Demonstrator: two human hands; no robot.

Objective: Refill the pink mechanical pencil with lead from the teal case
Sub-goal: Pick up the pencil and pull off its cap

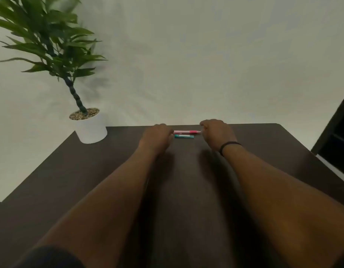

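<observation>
Pink pencil [187,131], lying crosswise near the table's [264,151] far edge, teal case [184,136] parallel just nearer; left hand [157,136] at its left end, right hand [217,134] at its tip, equally near; both loosely curled, grip undeterminable.

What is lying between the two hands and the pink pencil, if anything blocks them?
Nothing visible blocks them. The pink pencil lies on the dark table between the left hand and the right hand, both at its ends. The teal case lies just nearer the person, beside it, not in the way.
</observation>
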